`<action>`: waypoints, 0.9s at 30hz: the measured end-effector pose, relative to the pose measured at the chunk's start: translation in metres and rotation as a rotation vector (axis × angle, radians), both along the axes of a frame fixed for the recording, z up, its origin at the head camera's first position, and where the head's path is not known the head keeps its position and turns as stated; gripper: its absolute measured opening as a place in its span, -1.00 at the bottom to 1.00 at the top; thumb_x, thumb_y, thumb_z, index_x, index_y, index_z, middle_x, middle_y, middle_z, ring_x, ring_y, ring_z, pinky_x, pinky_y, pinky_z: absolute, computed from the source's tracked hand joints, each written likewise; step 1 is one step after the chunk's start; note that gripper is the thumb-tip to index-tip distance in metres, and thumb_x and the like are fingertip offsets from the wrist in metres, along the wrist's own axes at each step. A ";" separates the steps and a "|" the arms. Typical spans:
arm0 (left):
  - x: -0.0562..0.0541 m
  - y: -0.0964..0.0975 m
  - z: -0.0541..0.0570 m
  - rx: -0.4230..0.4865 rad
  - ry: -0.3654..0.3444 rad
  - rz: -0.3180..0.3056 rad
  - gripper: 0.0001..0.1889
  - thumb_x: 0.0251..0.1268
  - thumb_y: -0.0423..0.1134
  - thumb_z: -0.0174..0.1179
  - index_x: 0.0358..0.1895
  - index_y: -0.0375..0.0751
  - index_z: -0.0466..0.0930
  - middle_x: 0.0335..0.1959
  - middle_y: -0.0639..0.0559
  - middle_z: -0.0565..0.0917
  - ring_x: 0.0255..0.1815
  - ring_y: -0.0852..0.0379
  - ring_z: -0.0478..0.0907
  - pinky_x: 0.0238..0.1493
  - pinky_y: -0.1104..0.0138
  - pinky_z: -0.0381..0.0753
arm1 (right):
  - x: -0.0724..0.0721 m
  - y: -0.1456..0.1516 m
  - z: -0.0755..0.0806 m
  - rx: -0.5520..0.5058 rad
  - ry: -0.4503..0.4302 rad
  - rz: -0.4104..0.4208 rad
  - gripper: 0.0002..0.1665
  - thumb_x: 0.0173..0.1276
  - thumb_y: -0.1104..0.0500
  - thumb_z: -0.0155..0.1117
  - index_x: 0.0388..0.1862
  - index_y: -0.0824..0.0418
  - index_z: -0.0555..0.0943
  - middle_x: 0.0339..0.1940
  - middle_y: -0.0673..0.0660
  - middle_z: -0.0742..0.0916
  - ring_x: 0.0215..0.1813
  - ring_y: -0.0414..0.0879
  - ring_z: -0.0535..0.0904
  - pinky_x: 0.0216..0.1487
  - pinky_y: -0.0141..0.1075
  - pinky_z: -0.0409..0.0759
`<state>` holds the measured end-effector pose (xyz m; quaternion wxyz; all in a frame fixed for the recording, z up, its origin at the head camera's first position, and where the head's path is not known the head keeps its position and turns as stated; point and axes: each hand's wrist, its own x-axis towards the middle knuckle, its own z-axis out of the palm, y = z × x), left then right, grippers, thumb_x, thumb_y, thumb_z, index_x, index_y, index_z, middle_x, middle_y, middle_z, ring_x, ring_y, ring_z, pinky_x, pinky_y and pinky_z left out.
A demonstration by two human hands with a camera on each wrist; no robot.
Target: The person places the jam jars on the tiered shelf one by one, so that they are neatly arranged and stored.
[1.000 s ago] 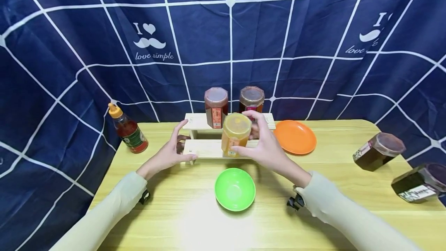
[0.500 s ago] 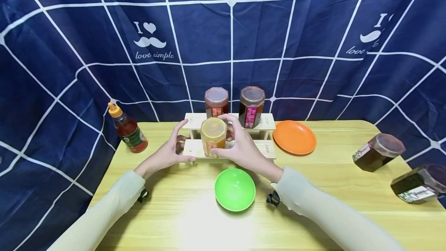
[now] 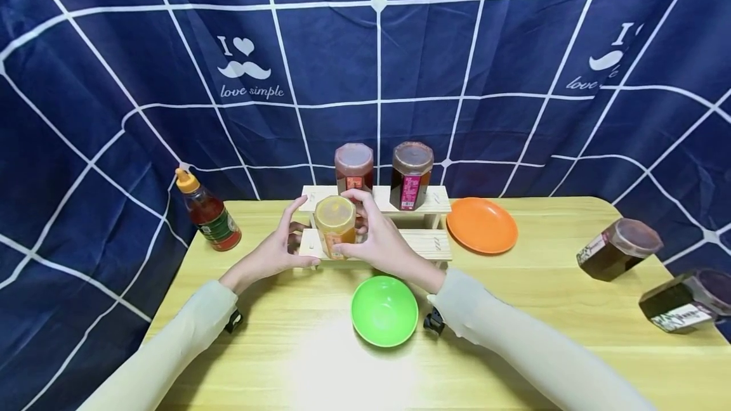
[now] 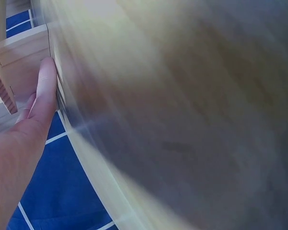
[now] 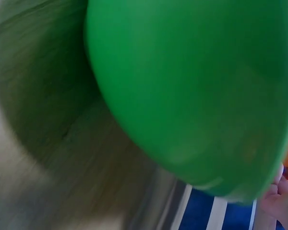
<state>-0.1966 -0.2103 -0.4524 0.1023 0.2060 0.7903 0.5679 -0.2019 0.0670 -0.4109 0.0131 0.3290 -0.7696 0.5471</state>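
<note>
In the head view my right hand (image 3: pixel 379 243) grips a yellow-orange eight-sided jar (image 3: pixel 335 224) with a clear lid, upright at the left part of the lower step. Whether its base touches the step cannot be told. My left hand (image 3: pixel 274 246) holds the left end of the two-step wooden rack (image 3: pixel 425 243), thumb at the lower step's front edge and forefinger by the upper step. In the left wrist view the left fingers (image 4: pixel 45 91) lie along the rack's side panel (image 4: pixel 24 55). A red jar (image 3: pixel 354 167) and a dark jar with a pink label (image 3: pixel 411 173) stand on the upper step.
A green bowl (image 3: pixel 384 311) sits in front of the rack, close under the right wrist. An orange plate (image 3: pixel 482 226) lies right of the rack. A sauce bottle (image 3: pixel 211 214) stands at left; two dark jars (image 3: pixel 619 249) are at far right. A blue curtain (image 3: pixel 320 49) hangs behind.
My right hand has carried the yellow jar leftward along the lower step toward my left hand, uncovering the dark jar's pink label. The left hand has stayed at the rack's end.
</note>
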 end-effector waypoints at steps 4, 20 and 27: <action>0.000 0.000 0.000 0.008 -0.002 0.002 0.39 0.22 -0.53 0.59 0.79 0.30 -0.32 0.27 -0.37 0.57 0.19 -0.21 0.67 0.02 0.18 0.69 | 0.000 -0.003 0.001 0.013 -0.029 0.005 0.15 0.19 0.30 0.77 0.62 0.00 0.27 0.30 0.04 0.73 0.08 -0.04 0.72 0.09 0.04 0.67; -0.001 -0.001 0.000 0.014 0.015 -0.001 0.38 0.20 -0.54 0.59 0.80 0.26 -0.30 0.26 -0.40 0.57 0.14 -0.20 0.69 -0.01 0.20 0.70 | 0.003 -0.006 0.013 0.268 0.065 -0.058 0.17 0.32 0.11 0.73 0.74 -0.09 0.19 0.21 0.10 0.72 0.03 -0.10 0.71 0.02 -0.15 0.68; 0.001 -0.001 0.000 -0.016 0.015 0.008 0.37 0.23 -0.49 0.60 0.79 0.29 -0.31 0.28 -0.36 0.56 0.13 -0.16 0.69 0.00 0.19 0.68 | 0.009 -0.006 0.017 0.330 0.102 -0.061 0.21 0.36 0.08 0.68 0.76 -0.04 0.08 0.10 0.18 0.77 -0.06 0.04 0.75 -0.03 -0.08 0.69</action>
